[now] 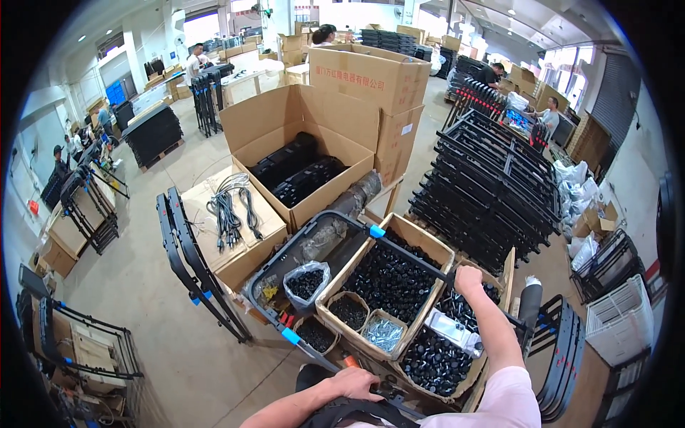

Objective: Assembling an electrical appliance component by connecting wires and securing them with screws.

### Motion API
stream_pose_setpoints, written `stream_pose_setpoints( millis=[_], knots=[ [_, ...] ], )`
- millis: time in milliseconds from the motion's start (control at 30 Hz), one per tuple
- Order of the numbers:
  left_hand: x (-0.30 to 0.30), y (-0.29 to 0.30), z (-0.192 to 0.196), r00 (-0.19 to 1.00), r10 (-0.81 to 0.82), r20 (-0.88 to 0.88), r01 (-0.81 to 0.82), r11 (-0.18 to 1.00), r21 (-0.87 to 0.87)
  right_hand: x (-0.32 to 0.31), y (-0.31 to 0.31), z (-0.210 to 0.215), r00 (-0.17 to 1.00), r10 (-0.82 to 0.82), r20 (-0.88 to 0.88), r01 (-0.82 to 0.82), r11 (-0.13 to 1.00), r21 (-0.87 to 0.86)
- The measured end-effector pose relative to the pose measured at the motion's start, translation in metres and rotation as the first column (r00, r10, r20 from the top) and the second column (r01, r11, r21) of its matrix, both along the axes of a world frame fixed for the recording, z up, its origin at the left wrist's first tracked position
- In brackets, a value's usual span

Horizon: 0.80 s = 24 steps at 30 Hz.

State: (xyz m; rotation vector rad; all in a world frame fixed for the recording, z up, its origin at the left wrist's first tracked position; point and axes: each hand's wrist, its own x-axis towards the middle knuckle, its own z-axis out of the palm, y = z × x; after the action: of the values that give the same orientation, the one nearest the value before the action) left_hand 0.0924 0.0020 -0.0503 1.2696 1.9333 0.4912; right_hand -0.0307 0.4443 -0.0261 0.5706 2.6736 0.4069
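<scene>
A dark tubular metal frame [334, 215] with blue tape on its bends lies across the parts boxes in front of me. My right hand [469, 279] reaches forward, its fingers closed around the frame's far black bar. Close to my body, my left hand [354, 383] is bent at the frame's near side, beside an orange tool handle [349, 360]. Its fingers are curled in; what they hold, if anything, is hidden. Under the frame, a cardboard box [335, 314] contains black knobs [392, 278], with silver screws [383, 334] in a smaller box.
An open carton [300, 93] of black parts stands beyond, beside coiled cables [232, 207] on a wooden top. Black frames [492, 185] are stacked at the far right. More frames lean at left [193, 250] and near right [560, 357]. Several people work farther back.
</scene>
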Motion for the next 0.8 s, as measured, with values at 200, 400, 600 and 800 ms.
stream_pose_setpoints(
  millis=[200, 400, 600, 800],
  knots=[
    [-0.002, 0.005, -0.007, 1.0, -0.013, 0.013, 0.013, 1.0, 0.007, 0.003, 0.008, -0.002, 0.988, -0.007, -0.154, 0.001, 0.999, -0.041],
    [-0.001, 0.003, -0.002, 1.0, 0.003, 0.0, -0.003, 0.999, 0.037, -0.004, 0.004, -0.005, 0.975, 0.108, -0.194, -0.141, 0.975, -0.17],
    [0.01, -0.004, 0.0, 0.996, 0.061, 0.066, -0.065, 0.996, 0.061, 0.001, 0.004, -0.034, 0.935, 0.02, -0.353, -0.108, 0.966, -0.234],
    [0.024, -0.003, -0.012, 0.996, 0.011, 0.09, -0.051, 0.886, 0.462, 0.005, 0.004, -0.036, 0.893, -0.033, -0.45, -0.103, 0.956, -0.274]
  ],
)
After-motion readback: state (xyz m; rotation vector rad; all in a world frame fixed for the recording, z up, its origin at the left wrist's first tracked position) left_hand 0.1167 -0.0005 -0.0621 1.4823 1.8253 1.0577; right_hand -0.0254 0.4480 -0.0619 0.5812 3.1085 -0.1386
